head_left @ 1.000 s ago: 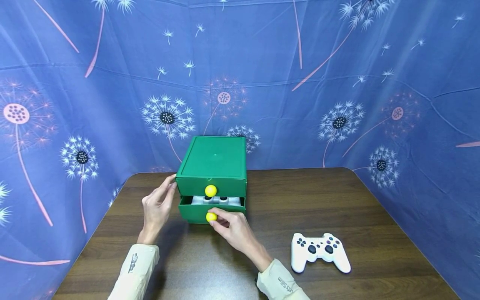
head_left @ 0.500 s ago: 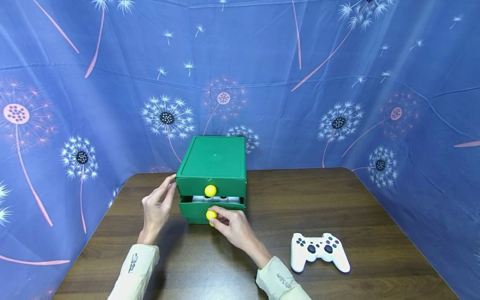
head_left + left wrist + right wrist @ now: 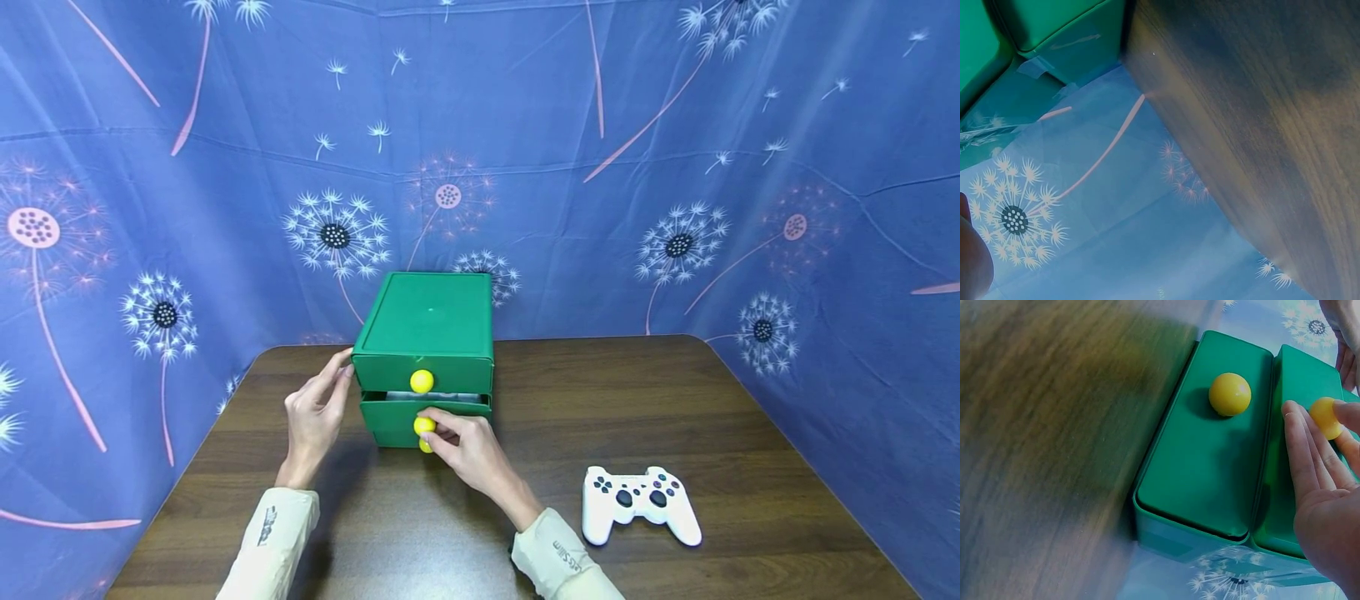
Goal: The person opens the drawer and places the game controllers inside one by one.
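Note:
A green drawer cabinet (image 3: 431,312) stands on the table, with round yellow knobs on its stacked drawers. The middle drawer (image 3: 397,421) is slightly out; through its gap shows a sliver of a pale game controller (image 3: 438,397). My right hand (image 3: 471,450) pinches that drawer's yellow knob (image 3: 1324,419) between thumb and fingers, other fingers lying along the drawer front. Below it, the bottom drawer's knob (image 3: 1230,394) is free. My left hand (image 3: 313,421) touches the cabinet's left side near the top front corner with extended fingers; its wrist view shows little of it.
A white game controller (image 3: 641,504) lies on the brown wooden table (image 3: 600,400), right of my right forearm. The top drawer, with its yellow knob (image 3: 422,382), is closed. A blue curtain (image 3: 540,208) with dandelion prints hangs behind the table.
The middle drawer has slid inward with my right hand on its knob, its gap narrowing and hiding most of the controller inside. The bottom knob has come into view. My left hand stays put.

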The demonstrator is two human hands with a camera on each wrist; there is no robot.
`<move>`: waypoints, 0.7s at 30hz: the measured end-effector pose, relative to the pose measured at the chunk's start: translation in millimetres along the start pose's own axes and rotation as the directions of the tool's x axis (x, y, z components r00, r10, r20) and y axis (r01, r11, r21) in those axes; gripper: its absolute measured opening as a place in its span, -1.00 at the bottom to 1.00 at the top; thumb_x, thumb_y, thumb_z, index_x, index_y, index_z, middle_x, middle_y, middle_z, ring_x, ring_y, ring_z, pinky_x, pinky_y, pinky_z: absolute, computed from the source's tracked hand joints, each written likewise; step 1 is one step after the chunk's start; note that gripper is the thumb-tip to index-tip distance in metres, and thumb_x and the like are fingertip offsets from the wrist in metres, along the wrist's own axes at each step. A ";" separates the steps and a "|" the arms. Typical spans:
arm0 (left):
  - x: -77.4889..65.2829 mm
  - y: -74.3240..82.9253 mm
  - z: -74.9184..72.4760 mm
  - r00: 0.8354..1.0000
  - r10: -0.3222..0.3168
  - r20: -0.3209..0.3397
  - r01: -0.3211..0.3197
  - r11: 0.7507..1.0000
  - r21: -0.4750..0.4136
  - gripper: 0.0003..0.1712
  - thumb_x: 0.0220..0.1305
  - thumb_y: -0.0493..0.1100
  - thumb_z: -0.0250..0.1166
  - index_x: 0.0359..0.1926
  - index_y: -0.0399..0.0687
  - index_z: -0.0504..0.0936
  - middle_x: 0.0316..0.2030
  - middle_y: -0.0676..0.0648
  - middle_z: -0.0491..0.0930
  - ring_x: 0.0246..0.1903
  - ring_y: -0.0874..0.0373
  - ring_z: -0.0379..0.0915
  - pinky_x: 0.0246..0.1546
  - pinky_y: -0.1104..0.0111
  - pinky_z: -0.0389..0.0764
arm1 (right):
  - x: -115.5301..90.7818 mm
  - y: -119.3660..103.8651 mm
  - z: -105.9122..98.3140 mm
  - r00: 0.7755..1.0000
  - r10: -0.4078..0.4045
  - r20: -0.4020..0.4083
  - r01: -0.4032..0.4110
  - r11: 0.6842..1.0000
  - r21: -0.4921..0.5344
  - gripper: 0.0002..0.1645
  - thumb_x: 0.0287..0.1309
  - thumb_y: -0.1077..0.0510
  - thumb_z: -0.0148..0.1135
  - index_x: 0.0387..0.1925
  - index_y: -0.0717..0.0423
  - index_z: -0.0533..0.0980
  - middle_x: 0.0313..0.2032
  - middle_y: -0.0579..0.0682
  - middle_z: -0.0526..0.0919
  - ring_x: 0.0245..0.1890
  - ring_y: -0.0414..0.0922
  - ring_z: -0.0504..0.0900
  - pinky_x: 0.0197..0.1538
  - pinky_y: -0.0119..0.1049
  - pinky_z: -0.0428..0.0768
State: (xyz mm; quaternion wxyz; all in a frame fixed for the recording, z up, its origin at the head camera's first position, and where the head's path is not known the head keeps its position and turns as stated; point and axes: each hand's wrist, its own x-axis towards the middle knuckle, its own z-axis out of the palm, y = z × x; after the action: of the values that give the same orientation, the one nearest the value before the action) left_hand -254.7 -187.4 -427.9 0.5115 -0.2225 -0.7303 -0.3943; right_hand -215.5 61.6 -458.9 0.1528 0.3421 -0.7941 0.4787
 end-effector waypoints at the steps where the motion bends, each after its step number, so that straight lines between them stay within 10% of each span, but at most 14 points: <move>1: 0.2 0.2 0.2 1.000 0.000 0.000 0.000 1.000 -0.002 -0.50 0.13 -0.61 0.43 0.08 -0.21 0.77 -0.18 -0.18 0.79 -0.34 -0.11 0.77 -0.39 0.73 0.51 | 0.2 0.2 -0.1 1.000 0.003 0.000 -0.003 1.000 0.000 -0.78 0.37 0.22 0.37 0.02 0.07 0.68 -0.32 -0.12 0.73 -0.34 -0.33 0.69 -0.25 -0.48 0.67; 21: 0.7 1.7 0.7 1.000 0.000 -0.014 0.000 1.000 0.000 -0.51 0.12 -0.62 0.43 0.06 -0.23 0.78 -0.18 -0.18 0.79 -0.36 -0.13 0.76 -0.32 0.74 0.50 | 4.6 6.2 -0.1 1.000 0.018 -0.016 -0.017 0.999 0.027 -0.75 0.34 0.24 0.39 0.04 0.10 0.69 -0.29 -0.08 0.76 -0.34 -0.30 0.72 -0.22 -0.45 0.69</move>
State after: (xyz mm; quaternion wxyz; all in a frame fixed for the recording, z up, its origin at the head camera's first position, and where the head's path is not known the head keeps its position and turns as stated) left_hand -254.1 -185.9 -426.8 0.5165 -0.2195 -0.7269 -0.3958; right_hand -223.1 61.8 -460.4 0.1503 0.3334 -0.7892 0.4933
